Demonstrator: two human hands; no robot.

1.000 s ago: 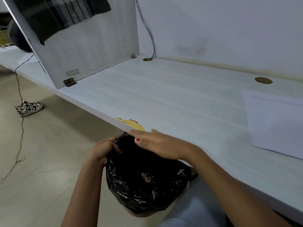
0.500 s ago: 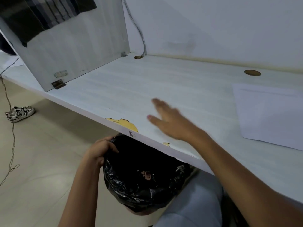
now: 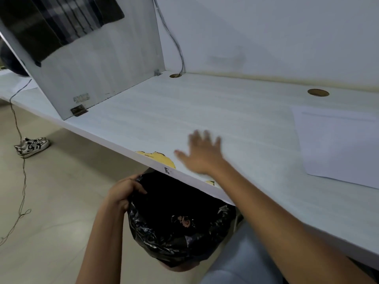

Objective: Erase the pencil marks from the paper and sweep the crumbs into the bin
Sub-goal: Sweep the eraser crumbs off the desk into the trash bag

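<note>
Bin (image 3: 164, 232), its black liner rim pinched by the left hand (image 3: 123, 193), sits under the desk (image 3: 184, 111) edge just below and nearward of the right hand (image 3: 202, 154), fingers spread over the desk; paper (image 3: 338, 144) lies well to that hand's right

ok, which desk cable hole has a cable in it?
The cable hole in the back left corner by the divider: a grey cable runs down the wall into it. The right-hand hole, behind the paper, has none.

Sneakers (image 3: 31, 146) on floor, plaid cloth (image 3: 61, 23), desk (image 3: 205, 109)
</note>
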